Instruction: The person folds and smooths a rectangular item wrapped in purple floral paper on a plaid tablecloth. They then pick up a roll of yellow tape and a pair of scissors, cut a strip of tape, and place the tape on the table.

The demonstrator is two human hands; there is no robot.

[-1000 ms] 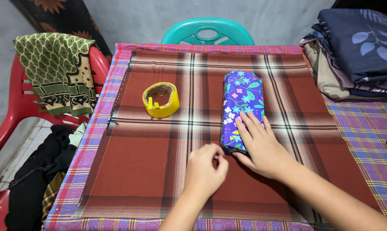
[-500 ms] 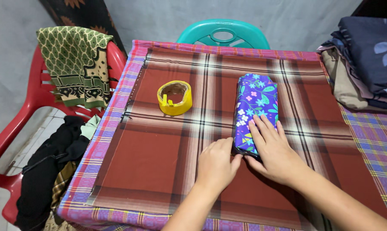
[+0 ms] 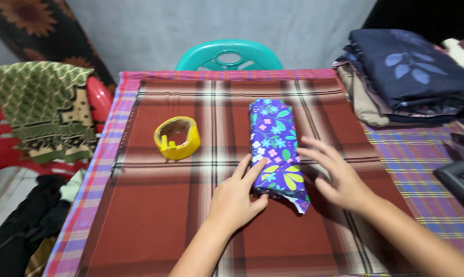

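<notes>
**Both hands at a flower-print bundle on a plaid cloth**

While the left hand [image 3: 235,197] presses its fingers against the near left side of the purple floral bundle [image 3: 276,143], the right hand [image 3: 340,177] hovers just beside the bundle's right edge. The left hand's fingers are extended and held close together, their tips touching the wrapping near its lower end; they grip nothing. The right hand's fingers are spread wide and slightly curled, and whether they touch the bundle cannot be told.

The bundle is a long, rounded roll, violet with blue, pink and yellow-green flowers and leaves. It lies lengthwise near the middle of the brown plaid cloth [image 3: 155,215], its far end pointing toward the teal plastic chair [image 3: 227,54] behind the table. Its near end is loose, with one corner of the wrapping sticking out toward the person.

To the left of the bundle, well apart from it, a yellow roll of tape [image 3: 177,137] lies flat on the same cloth. Under the brown cloth sits a purple striped tablecloth [image 3: 422,154], showing at the edges. At the table's far right corner lies a pile of folded fabrics [image 3: 406,77], dark blue with pale leaf shapes on top. A red plastic chair [image 3: 99,97] at the left carries a green patterned cloth [image 3: 42,107], with dark clothes [image 3: 21,231] heaped below it.
</notes>
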